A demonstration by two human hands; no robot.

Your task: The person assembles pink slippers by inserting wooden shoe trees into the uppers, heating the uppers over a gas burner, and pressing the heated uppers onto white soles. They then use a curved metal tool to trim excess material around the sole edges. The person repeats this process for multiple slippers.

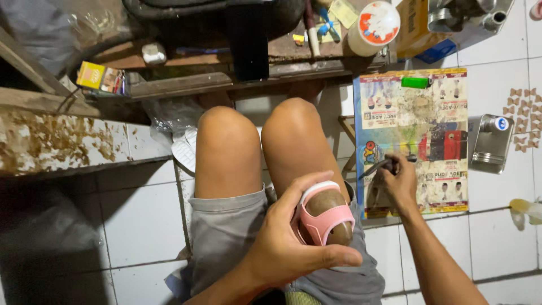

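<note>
The left hand is wrapped around a small pink sandal that sits on a brown foot-shaped form, holding it on the person's lap just below the right knee. The strap already lies over the form, with a white edge showing along its upper rim, so the upper looks fitted; I cannot see the sole side from here, so whether any bottom work is finished stays unclear.

The right hand is closed on a thin dark tool (its tip points toward 9 o'clock, away from the sandal) and rests on a printed cardboard sheet lying on the white tiled floor at about 2 o'clock from the sandal. The tool is well apart from the sandal, so by my reading the shoe is being held ready while the tool is handled on the sheet, and tool work on the shoe is not under way.

A green lighter lies at the sheet's far end, a small metal tin sits beside the sheet at 3 o'clock, and tan bow-shaped pieces lie unused on the tiles beyond it
</note>
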